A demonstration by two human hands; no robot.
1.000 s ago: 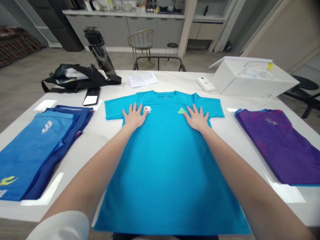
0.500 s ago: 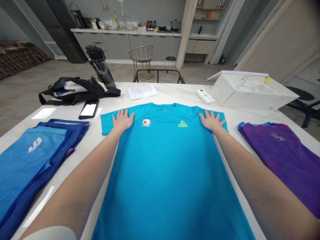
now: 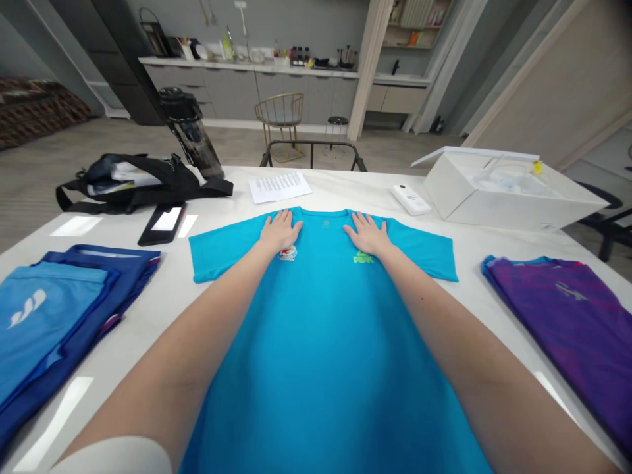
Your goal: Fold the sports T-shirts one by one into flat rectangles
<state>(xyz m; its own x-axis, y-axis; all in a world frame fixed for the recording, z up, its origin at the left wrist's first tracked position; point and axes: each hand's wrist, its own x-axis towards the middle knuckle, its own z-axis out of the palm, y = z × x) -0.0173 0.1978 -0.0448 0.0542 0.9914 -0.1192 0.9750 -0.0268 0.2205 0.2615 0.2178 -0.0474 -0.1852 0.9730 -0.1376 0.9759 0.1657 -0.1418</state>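
A bright blue T-shirt (image 3: 316,329) lies spread flat on the white table (image 3: 162,289), its collar at the far side and both sleeves out. My left hand (image 3: 280,233) rests flat on the upper chest left of the collar, fingers spread, partly over the round red-and-white logo. To the right of the collar, my right hand (image 3: 368,234) lies flat with fingers apart, its palm at the top of the green PEAK print. The shirt's hem runs out of view at the bottom.
On the left are folded blue garments (image 3: 54,309), a phone (image 3: 162,224), a black bag (image 3: 133,181) and a bottle (image 3: 195,135). A printed sheet (image 3: 280,187) and white device (image 3: 411,199) lie beyond the shirt. On the right are a white box (image 3: 508,187) and folded purple shirt (image 3: 573,322).
Both hands have slid inward from the sleeves to either side of the collar. The sleeves now show uncovered. The view has shifted slightly.
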